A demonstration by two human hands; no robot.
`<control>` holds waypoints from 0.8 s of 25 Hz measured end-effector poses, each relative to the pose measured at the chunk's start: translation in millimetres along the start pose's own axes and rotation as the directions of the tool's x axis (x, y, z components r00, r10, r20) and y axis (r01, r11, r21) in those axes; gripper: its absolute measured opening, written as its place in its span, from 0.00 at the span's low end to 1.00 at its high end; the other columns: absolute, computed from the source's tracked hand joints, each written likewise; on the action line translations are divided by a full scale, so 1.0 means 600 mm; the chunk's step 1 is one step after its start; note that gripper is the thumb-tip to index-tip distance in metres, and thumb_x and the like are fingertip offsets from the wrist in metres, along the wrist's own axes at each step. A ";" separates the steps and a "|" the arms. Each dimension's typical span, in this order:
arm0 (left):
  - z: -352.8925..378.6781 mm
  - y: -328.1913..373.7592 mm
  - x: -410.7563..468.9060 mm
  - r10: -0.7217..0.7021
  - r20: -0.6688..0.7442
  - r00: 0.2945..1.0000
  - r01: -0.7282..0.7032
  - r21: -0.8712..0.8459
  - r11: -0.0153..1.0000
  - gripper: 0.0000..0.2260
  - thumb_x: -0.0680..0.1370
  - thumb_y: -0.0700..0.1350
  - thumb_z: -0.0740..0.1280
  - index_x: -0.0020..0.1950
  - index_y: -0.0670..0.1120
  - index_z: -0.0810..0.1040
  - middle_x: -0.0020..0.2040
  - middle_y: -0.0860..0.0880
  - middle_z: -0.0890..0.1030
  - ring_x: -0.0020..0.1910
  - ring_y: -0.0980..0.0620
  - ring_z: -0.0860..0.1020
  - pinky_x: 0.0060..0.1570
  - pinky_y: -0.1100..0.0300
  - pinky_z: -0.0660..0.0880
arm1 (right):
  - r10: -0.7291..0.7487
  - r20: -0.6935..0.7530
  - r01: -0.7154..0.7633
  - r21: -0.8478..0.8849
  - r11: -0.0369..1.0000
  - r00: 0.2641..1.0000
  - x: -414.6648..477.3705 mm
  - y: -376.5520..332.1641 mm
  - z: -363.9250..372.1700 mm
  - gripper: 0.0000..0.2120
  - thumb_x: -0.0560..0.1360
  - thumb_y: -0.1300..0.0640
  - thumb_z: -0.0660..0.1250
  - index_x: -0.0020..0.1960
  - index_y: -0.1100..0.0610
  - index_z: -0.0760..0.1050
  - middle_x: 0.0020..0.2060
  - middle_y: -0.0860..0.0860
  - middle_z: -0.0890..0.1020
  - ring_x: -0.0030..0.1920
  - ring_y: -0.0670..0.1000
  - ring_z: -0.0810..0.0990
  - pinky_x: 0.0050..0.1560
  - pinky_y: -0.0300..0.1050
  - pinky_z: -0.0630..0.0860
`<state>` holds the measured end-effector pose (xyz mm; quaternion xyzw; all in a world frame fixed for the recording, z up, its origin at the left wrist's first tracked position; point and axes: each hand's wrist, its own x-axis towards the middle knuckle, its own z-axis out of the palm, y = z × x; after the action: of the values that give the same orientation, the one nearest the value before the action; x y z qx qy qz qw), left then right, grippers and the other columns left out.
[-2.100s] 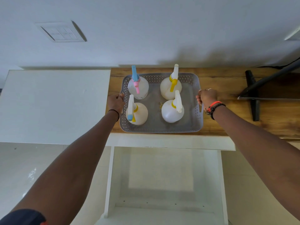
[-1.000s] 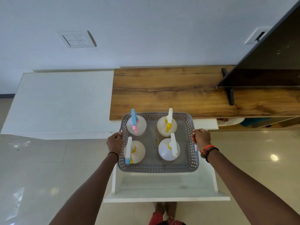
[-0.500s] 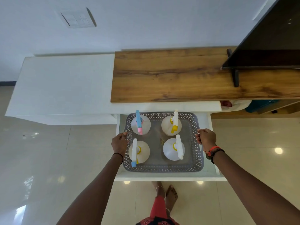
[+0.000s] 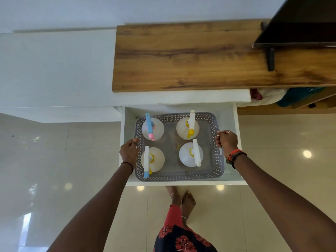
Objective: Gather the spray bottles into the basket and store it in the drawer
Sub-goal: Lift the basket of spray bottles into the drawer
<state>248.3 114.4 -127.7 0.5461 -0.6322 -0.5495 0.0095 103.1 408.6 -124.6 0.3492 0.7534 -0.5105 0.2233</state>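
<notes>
A grey perforated basket sits low inside the open white drawer. Several white spray bottles stand upright in it: one with a blue and pink head, one with a yellow nozzle, one with a blue tip and one with a white head. My left hand grips the basket's left rim. My right hand grips its right handle.
The wooden countertop lies above the drawer, with a dark screen on a black stand at the right. A white cabinet top extends left. A shelf with teal and white items is at the right. My bare feet stand below the drawer front.
The basket of bottles came off the wooden countertop, moved toward me and went down into the open drawer. Both hands have kept their grip on its sides throughout.
</notes>
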 end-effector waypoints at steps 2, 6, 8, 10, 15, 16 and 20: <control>0.009 -0.011 0.014 -0.008 0.005 1.000 0.008 -0.006 1.000 0.12 0.79 0.43 0.64 0.58 0.38 0.80 0.49 0.44 0.81 0.48 0.45 0.79 0.56 0.50 0.79 | 0.000 0.005 0.000 -0.002 1.000 1.000 0.018 0.009 0.011 0.13 0.78 0.64 0.61 0.35 0.56 0.71 0.29 0.54 0.75 0.27 0.50 0.70 0.29 0.40 0.70; 0.030 -0.033 0.049 -0.007 0.015 1.000 0.007 -0.006 1.000 0.12 0.80 0.44 0.63 0.58 0.40 0.80 0.48 0.46 0.80 0.47 0.49 0.79 0.54 0.55 0.78 | -0.006 0.011 0.007 -0.016 1.000 1.000 0.059 0.023 0.038 0.10 0.78 0.64 0.60 0.38 0.57 0.72 0.29 0.54 0.75 0.27 0.50 0.70 0.29 0.40 0.70; 0.043 -0.044 0.068 0.001 0.027 1.000 -0.001 0.000 1.000 0.12 0.80 0.44 0.62 0.59 0.39 0.79 0.48 0.45 0.80 0.48 0.49 0.78 0.53 0.57 0.77 | -0.005 0.011 0.005 -0.013 1.000 1.000 0.079 0.032 0.051 0.06 0.78 0.65 0.60 0.44 0.60 0.73 0.29 0.54 0.75 0.27 0.50 0.70 0.28 0.40 0.70; 0.057 -0.056 0.092 0.003 0.047 0.999 -0.003 -0.003 1.000 0.13 0.80 0.43 0.61 0.59 0.37 0.78 0.50 0.43 0.80 0.49 0.47 0.77 0.54 0.55 0.77 | -0.002 0.010 0.002 -0.001 1.000 1.000 0.100 0.042 0.064 0.05 0.78 0.65 0.59 0.47 0.61 0.74 0.29 0.54 0.75 0.27 0.49 0.70 0.27 0.39 0.69; 0.093 -0.089 0.150 -0.009 0.047 0.999 0.008 0.013 1.000 0.13 0.80 0.43 0.62 0.59 0.37 0.79 0.47 0.43 0.80 0.46 0.47 0.76 0.57 0.48 0.76 | 0.023 0.005 -0.023 0.027 0.999 1.000 0.145 0.078 0.089 0.06 0.78 0.66 0.58 0.48 0.62 0.74 0.29 0.54 0.74 0.28 0.50 0.70 0.28 0.39 0.69; 0.100 -0.096 0.160 -0.020 0.050 0.999 0.020 0.001 1.000 0.13 0.80 0.43 0.62 0.58 0.37 0.79 0.47 0.43 0.80 0.46 0.47 0.76 0.58 0.47 0.77 | 0.029 0.000 -0.029 0.029 0.999 1.000 0.154 0.085 0.093 0.06 0.78 0.66 0.58 0.48 0.62 0.74 0.29 0.54 0.74 0.28 0.50 0.70 0.28 0.40 0.69; 0.123 -0.122 0.191 -0.052 0.072 0.996 0.051 0.008 0.999 0.12 0.80 0.43 0.62 0.57 0.38 0.79 0.48 0.42 0.81 0.47 0.45 0.78 0.59 0.42 0.76 | 0.042 -0.027 -0.041 0.035 0.999 0.999 0.188 0.112 0.107 0.06 0.78 0.66 0.59 0.46 0.62 0.74 0.29 0.54 0.74 0.27 0.49 0.70 0.28 0.40 0.69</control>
<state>206.5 99.5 -275.9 0.5420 -0.6195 -0.5670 -0.0290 78.5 398.5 -268.5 0.3755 0.7400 -0.5139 0.2173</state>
